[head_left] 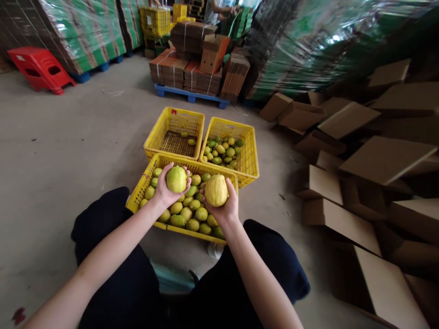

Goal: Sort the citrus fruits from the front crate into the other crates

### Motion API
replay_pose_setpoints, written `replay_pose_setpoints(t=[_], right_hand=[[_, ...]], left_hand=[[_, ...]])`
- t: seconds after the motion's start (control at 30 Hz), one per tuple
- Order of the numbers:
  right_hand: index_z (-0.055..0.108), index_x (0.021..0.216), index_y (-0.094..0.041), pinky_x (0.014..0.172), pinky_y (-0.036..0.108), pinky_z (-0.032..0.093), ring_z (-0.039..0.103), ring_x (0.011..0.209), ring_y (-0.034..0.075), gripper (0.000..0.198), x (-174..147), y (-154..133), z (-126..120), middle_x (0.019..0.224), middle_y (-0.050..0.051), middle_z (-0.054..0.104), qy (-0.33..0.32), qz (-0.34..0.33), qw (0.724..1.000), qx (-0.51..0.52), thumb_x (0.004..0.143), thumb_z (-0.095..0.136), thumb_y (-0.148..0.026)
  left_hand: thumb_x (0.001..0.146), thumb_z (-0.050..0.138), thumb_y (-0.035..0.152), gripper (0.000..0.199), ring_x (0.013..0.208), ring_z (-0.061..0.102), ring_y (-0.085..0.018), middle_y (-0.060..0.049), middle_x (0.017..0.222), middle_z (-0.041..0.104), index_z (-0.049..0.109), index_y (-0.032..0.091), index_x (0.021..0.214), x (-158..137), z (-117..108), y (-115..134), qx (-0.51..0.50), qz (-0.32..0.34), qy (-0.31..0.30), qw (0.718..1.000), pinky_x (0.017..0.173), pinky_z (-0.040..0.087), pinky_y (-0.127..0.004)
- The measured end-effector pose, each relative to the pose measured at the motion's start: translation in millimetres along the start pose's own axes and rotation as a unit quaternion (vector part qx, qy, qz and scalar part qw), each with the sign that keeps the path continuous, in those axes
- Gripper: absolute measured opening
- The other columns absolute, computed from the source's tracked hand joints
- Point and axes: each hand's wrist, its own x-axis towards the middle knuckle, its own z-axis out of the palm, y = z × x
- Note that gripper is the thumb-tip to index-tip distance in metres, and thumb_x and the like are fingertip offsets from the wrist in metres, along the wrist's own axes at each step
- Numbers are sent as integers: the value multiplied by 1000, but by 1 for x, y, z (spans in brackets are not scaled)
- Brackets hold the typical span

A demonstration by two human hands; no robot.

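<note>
My left hand (168,187) is closed around a green-yellow lemon (176,179), its top facing up. In my right hand (228,205) rests a larger, yellower lemon (216,191) with a ribbed skin, the fingers curled around it. Both hands hover above the near yellow crate (137,197), which holds many green and yellow lemons (192,224). Behind it, the back left yellow crate (154,141) has a few lemons (191,142) on its slotted floor. Beside that one, the back right yellow crate (252,157) contains a heap of mixed green and yellow lemons (220,149).
Open cardboard boxes (346,219) lie piled on the right. Flattened cartons (168,71) stand on a blue pallet (190,96) ahead. A red stool (41,69) is at the far left, near wrapped pallets (82,32). Another person (216,11) stands at the back.
</note>
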Motion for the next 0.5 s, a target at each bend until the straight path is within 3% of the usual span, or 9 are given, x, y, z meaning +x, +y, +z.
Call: replay_pose_setpoints(t=[0.1, 0.2, 0.27, 0.33, 0.4, 0.5], right_hand=[[69, 92, -21, 68, 39, 59, 73, 84, 28, 40, 2, -4, 2, 84, 6, 75, 14, -68, 997, -40, 74, 68, -56], [70, 99, -22, 87, 39, 56, 69, 102, 27, 38, 1, -8, 4, 102, 6, 75, 34, -195, 972, -127, 75, 70, -52], [69, 111, -26, 102, 40, 49, 63, 116, 26, 42, -2, -5, 6, 120, 5, 70, 32, -291, 925, -243, 77, 70, -50], [63, 126, -28, 113, 45, 39, 53, 129, 27, 54, -4, 4, 8, 135, 7, 61, -6, -342, 859, -380, 79, 70, -52], [55, 138, -26, 116, 52, 33, 42, 139, 34, 73, -5, 18, 9, 147, 13, 49, -45, -342, 793, -503, 75, 71, -58], [51, 142, -19, 113, 64, 32, 31, 143, 45, 97, -1, 37, 10, 156, 22, 32, -41, -325, 705, -629, 62, 78, -66]], left_hand=[[79, 64, 35, 18, 82, 71, -21, -5, 79, 69, 61, 17, 77, 2, -6, -8, -7, 28, -12, 1000, 74, 61, -35], [77, 65, 36, 19, 102, 69, -26, -8, 104, 73, 61, 18, 74, 0, -9, -21, -6, 17, -37, 999, 87, 57, -44], [78, 64, 35, 17, 106, 67, -26, -8, 111, 72, 64, 18, 76, -1, -9, -31, -4, -5, -38, 999, 87, 57, -43], [76, 63, 32, 13, 109, 66, -26, -5, 105, 74, 67, 20, 82, -1, -9, -40, -4, -3, -19, 1000, 86, 56, -40], [74, 62, 28, 19, 112, 64, -25, -2, 100, 74, 69, 22, 91, 2, -11, -47, 2, 30, 6, 1000, 87, 55, -36], [76, 61, 28, 24, 117, 61, -26, -1, 104, 73, 70, 25, 98, 13, -23, -54, 30, 88, 29, 995, 89, 54, -33]])
